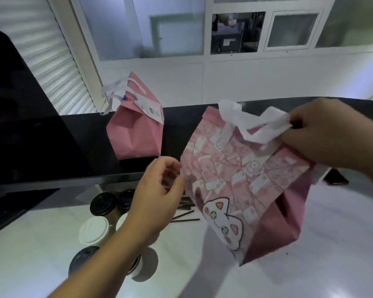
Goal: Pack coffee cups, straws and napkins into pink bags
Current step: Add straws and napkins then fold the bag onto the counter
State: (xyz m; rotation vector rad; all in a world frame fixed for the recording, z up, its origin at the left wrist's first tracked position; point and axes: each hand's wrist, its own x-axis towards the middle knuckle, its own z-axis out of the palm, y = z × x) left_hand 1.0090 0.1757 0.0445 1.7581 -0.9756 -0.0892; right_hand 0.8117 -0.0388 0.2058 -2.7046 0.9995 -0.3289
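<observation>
Now | right hand pinches pink bag handles, bag tilted, mouth up-right | left hand loosely curled, empty

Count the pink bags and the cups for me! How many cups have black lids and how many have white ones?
Pink bags: 2, the cat bag and the plain bag
Black-lidded cups: 3
White-lidded cups: 2 in view; the left hand's arm may hide more
Total: 7
</observation>
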